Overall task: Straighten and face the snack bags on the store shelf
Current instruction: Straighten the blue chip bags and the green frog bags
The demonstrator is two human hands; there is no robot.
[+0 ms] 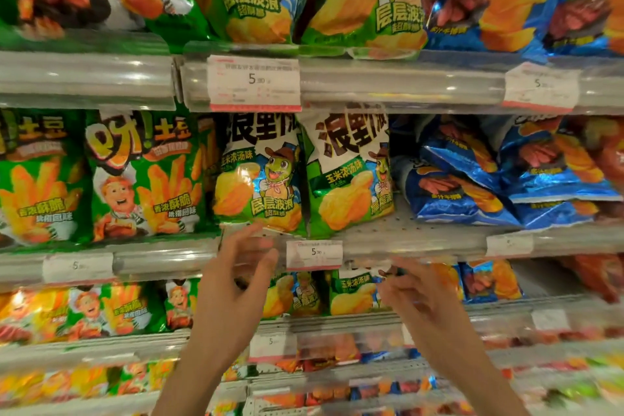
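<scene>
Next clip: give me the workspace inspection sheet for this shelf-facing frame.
Surface: middle shelf, bare perforated metal showing at its front right.
Job's things: two green corn-soup bags upright, facing out; blue bags beside them slumped and tilted, set back.
Clutter: nothing seen.
Grippers: left hand and right hand raised before the shelf edge, fingers relaxed, holding nothing; both blurred.
Cables: nothing seen.
Surroundings: fries bags at left, price tag on the rail, stocked shelves above and below.
</scene>
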